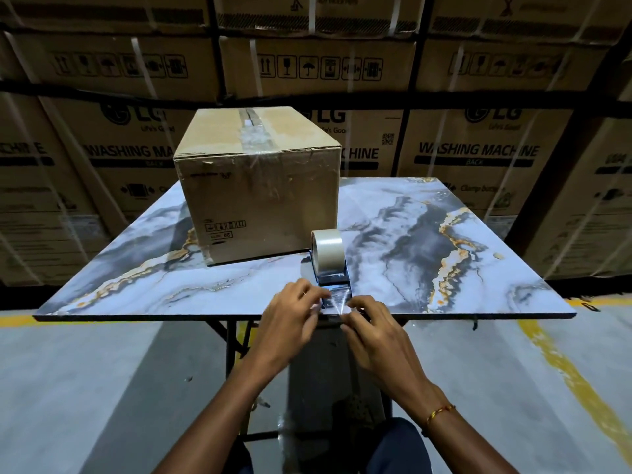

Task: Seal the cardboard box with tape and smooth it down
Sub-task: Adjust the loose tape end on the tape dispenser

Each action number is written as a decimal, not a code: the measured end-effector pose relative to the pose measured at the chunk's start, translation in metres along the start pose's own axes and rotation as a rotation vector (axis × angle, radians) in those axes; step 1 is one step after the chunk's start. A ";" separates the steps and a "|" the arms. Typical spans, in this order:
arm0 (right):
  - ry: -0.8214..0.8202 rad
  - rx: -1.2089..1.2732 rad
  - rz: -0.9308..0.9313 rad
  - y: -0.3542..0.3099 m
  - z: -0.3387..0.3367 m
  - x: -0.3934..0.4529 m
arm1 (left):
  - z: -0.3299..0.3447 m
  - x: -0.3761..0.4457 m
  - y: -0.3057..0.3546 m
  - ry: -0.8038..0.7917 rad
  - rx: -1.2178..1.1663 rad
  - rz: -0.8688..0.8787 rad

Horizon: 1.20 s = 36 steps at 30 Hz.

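box (256, 186) on table (444, 268); tape dispenser (330, 260) before it, right.

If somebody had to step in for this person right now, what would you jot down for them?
Left hand and right hand: both pinch the loose end of clear tape at the table's near edge.
Tape dispenser: stands on the table, just in front of the box.
Cardboard box: closed, further back; a tape strip already runs along the top seam and onto the front.
Left: pull out the tape, apply it to the box, smooth it down.
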State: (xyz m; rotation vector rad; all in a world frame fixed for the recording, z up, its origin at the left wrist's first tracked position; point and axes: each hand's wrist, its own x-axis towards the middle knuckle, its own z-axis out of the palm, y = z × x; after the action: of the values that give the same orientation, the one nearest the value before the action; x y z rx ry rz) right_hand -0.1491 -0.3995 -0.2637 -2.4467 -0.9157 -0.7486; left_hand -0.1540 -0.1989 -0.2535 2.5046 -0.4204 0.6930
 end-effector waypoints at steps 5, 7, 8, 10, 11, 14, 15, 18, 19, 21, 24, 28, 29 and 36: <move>-0.008 -0.068 0.002 -0.003 -0.003 0.000 | 0.012 -0.009 0.007 0.004 0.073 0.019; -0.010 -0.078 -0.003 -0.003 -0.005 -0.002 | 0.014 -0.006 0.010 0.007 0.052 -0.005; -0.014 -0.061 -0.002 -0.002 -0.006 -0.003 | 0.015 -0.005 0.010 0.010 0.020 -0.030; -0.010 0.060 0.033 0.000 -0.006 -0.007 | 0.017 -0.005 0.011 0.023 -0.048 -0.081; 0.007 0.184 0.093 0.001 -0.005 -0.009 | 0.018 -0.005 0.010 0.032 -0.072 -0.099; 0.151 0.726 0.402 -0.002 -0.006 -0.011 | 0.019 -0.008 0.006 0.047 -0.128 -0.122; 0.221 0.856 0.505 -0.002 -0.010 -0.011 | 0.020 -0.010 0.004 0.048 -0.163 -0.127; 0.265 0.752 0.522 0.013 -0.021 -0.008 | 0.020 -0.012 0.001 0.038 -0.267 -0.149; 0.219 0.631 0.447 0.019 -0.021 -0.007 | 0.020 -0.012 0.001 0.041 -0.286 -0.152; 0.118 0.404 0.279 0.026 -0.014 -0.006 | 0.018 -0.011 0.003 0.054 -0.309 -0.153; -0.013 0.280 0.141 0.030 -0.007 0.002 | 0.015 -0.011 0.005 0.054 -0.336 -0.159; -0.039 0.340 0.116 0.026 -0.005 0.012 | 0.012 -0.011 0.005 0.044 -0.344 -0.170; -0.038 0.361 0.122 0.025 -0.004 0.013 | 0.011 -0.011 0.005 0.044 -0.344 -0.171; -0.054 0.431 0.147 0.024 -0.007 0.017 | 0.002 -0.008 0.007 0.019 -0.481 -0.250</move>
State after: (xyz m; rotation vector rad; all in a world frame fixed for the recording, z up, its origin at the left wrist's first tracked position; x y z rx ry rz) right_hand -0.1237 -0.4125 -0.2521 -2.1300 -0.8075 -0.3868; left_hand -0.1628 -0.2047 -0.2569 2.0462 -0.2258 0.4519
